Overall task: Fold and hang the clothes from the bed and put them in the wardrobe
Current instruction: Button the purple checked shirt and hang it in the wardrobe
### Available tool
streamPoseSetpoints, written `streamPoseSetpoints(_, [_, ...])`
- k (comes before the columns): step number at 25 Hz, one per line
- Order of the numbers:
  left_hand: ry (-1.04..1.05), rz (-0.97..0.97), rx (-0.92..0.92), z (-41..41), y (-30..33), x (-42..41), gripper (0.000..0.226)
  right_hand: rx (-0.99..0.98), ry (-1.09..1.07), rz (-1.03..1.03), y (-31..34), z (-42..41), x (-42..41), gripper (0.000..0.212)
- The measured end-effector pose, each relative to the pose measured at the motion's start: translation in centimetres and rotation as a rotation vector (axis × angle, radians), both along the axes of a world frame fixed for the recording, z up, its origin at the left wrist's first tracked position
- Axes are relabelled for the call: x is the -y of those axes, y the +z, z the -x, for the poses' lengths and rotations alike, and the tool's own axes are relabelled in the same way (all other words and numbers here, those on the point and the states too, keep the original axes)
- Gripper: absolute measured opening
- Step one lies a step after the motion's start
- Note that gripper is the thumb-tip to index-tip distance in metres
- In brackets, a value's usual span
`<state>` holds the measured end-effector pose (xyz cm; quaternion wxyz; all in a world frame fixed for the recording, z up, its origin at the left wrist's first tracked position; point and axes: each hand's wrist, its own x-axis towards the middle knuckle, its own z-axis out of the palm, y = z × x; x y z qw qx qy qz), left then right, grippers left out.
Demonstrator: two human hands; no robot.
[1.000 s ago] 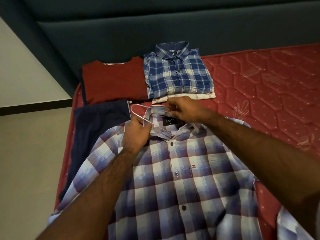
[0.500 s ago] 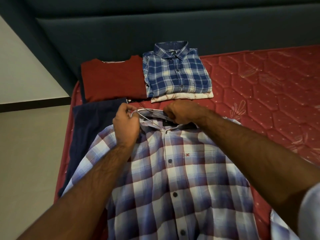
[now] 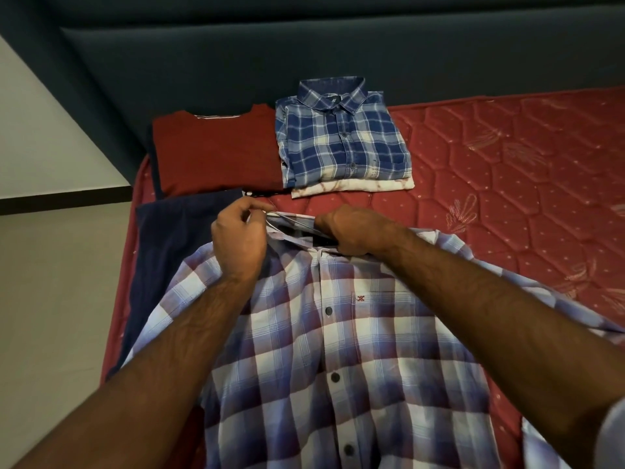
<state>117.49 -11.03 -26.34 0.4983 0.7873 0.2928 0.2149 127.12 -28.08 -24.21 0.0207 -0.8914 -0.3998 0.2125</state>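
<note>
A person works a thin wire hanger [image 3: 287, 222] into the neck of a purple-and-white checked shirt [image 3: 338, 350] that lies face up and buttoned on a red quilted mattress [image 3: 490, 170], collar pointing toward the dark padded headboard [image 3: 304, 45]. The left hand [image 3: 238, 242] sits at the collar's left end, its fingers [image 3: 252, 206] curled and pinching the wire where it sticks out of the neck; the right hand [image 3: 348, 231] grips the collar on the other side, fingers curled round the fabric, though whether they also catch the wire beneath cannot be told. Only a short stretch of hanger shows between the two hands, the rest apparently inside the shirt. The step appears to be seating the hanger's shoulders, and it would go best if the right hand holds the collar open and steady while the left feeds the wire's arm down into the near shoulder seam, tilting rather than forcing it so the closed top button is not strained. The hook should end up centred at the back of the collar before the shirt is lifted, or the garment is likely to slide to one side. Beyond the hands, a blue checked shirt [image 3: 341, 137] lies folded on a pale folded garment [image 3: 351, 189], with a folded red top [image 3: 216, 150] just beside it and a dark navy garment [image 3: 172, 252] along the mattress's left edge, partly under the checked shirt.
</note>
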Motion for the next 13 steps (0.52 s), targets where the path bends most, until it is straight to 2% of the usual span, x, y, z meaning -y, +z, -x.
streamPoseSetpoints(3, [-0.219,-0.489,-0.067,0.0,1.1,0.0,0.027,0.077,0.070,0.069,-0.4,0.9,-0.1,0.021])
streamPoseSetpoints(4, [-0.286,-0.595,-0.091,-0.3,1.5,0.0,0.027,0.121,0.093,0.067,-0.9,1.3,0.0,0.019])
streamPoseSetpoints(5, [-0.331,-0.597,-0.116,-0.5,1.7,0.1,0.026,0.123,0.070,0.036,-1.4,1.3,0.4,0.017])
streamPoseSetpoints(8, [-0.403,-0.341,-0.131,0.3,1.4,0.5,0.026,-0.012,-0.132,-0.171,-2.1,0.2,1.6,0.015])
streamPoseSetpoints(11, [-0.480,-0.143,-0.126,2.9,-0.9,2.9,0.046,-0.009,-0.130,-0.353,-1.7,-1.2,1.5,0.022])
streamPoseSetpoints(13, [-0.497,-0.133,-0.134,4.6,-2.8,4.7,0.060,-0.056,-0.202,-0.447,-1.5,-2.3,1.1,0.022])
